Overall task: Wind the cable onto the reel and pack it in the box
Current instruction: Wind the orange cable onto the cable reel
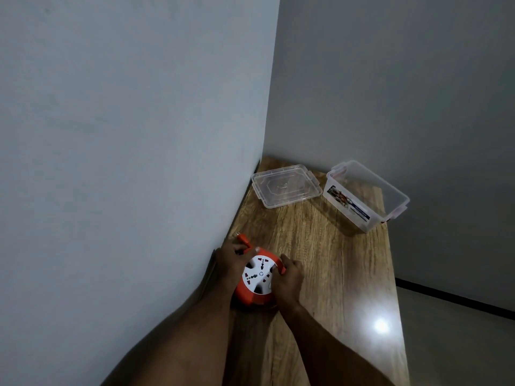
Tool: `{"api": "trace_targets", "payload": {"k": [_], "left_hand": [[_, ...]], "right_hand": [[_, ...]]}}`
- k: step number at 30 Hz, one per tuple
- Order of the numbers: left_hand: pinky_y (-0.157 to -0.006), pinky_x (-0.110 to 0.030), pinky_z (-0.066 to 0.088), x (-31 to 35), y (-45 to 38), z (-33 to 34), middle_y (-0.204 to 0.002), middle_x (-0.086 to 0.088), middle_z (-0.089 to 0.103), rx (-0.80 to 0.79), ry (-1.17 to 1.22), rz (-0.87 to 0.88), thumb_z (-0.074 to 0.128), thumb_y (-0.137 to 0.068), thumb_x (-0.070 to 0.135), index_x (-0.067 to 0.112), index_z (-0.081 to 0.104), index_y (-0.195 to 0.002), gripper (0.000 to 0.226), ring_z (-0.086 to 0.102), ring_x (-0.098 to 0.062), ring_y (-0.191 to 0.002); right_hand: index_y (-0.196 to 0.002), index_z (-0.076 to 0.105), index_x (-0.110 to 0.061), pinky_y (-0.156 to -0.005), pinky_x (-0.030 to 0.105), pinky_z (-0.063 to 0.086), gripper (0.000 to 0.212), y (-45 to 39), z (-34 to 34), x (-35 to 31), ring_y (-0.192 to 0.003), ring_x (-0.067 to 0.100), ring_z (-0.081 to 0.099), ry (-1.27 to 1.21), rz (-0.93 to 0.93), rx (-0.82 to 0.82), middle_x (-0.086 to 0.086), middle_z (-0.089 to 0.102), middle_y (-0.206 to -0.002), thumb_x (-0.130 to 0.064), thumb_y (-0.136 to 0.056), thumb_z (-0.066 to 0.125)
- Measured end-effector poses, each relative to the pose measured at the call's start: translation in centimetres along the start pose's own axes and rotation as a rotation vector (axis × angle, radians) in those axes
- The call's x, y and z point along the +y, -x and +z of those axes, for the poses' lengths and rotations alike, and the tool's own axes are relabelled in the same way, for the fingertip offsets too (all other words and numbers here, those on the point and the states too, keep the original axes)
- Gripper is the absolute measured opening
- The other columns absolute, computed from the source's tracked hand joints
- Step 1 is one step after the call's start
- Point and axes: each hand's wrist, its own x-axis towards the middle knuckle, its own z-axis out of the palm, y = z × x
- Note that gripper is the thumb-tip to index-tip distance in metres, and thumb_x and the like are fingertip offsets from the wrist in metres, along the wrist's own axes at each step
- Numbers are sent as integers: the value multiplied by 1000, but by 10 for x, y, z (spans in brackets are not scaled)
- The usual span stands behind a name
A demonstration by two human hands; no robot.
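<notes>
Orange-and-white extension cable reel, flat on wooden table between both hands: left hand grips its far-left side, apparently steadying; right hand pinches orange crank for winding; open clear box and lid wait well beyond, likely for packing.

Wooden table, set in a corner between two grey walls.
Near left: orange cable reel with white socket face up, lying flat on the table.
Left hand grips the reel's far-left edge, fingers curled at an orange plug.
Right hand pinches the orange crank handle on the reel's right rim.
Far centre: clear lid, flat.
Far right: clear open box, labelled side facing near, just beside the lid.
</notes>
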Motion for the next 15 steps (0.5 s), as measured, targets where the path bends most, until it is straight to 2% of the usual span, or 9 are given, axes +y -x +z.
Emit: {"api": "trace_targets", "payload": {"k": [5, 8, 10, 12, 15], "left_hand": [[-65, -24, 59, 4, 5, 4, -87, -6, 81, 79, -44, -2, 81, -89, 32, 7, 81, -89, 25, 73, -14, -71], [-62, -20, 54, 6, 10, 7, -85, -5, 80, 127, -39, 10, 80, -90, 29, 6, 80, -89, 23, 69, -10, -68], [-73, -32, 61, 8, 13, 9, -83, -6, 79, 148, -25, 14, 76, -93, 30, 4, 78, -89, 26, 70, -11, -69], [-81, -39, 62, 8, 11, 11, -86, -9, 78, 174, 0, 12, 74, -95, 30, 2, 76, -94, 28, 73, -19, -77], [-70, -24, 52, 12, 4, 14, -89, -1, 70, 239, -4, 35, 74, -95, 32, 3, 74, -99, 29, 66, -13, -79]], "right_hand": [[-142, 55, -7, -107, 42, 48, 48, -2, 0, -1, -128, 26, 50, 37, 8, -9, 12, 50, -135, -9, -95, 64], [-141, 56, -7, -106, 41, 48, 47, -2, 0, -1, -128, 26, 50, 33, 18, -8, 12, 51, -135, -9, -94, 65], [-140, 56, -7, -106, 41, 49, 48, -3, 0, 0, -128, 26, 51, 25, 19, -12, 12, 52, -134, -9, -94, 65], [-140, 56, -7, -106, 41, 49, 48, -4, 0, 0, -127, 25, 51, 18, 15, -16, 11, 53, -135, -9, -93, 66], [-140, 55, -5, -105, 42, 50, 51, -6, -2, 0, -127, 25, 52, -30, 10, -17, 11, 53, -135, -11, -91, 68]]}}
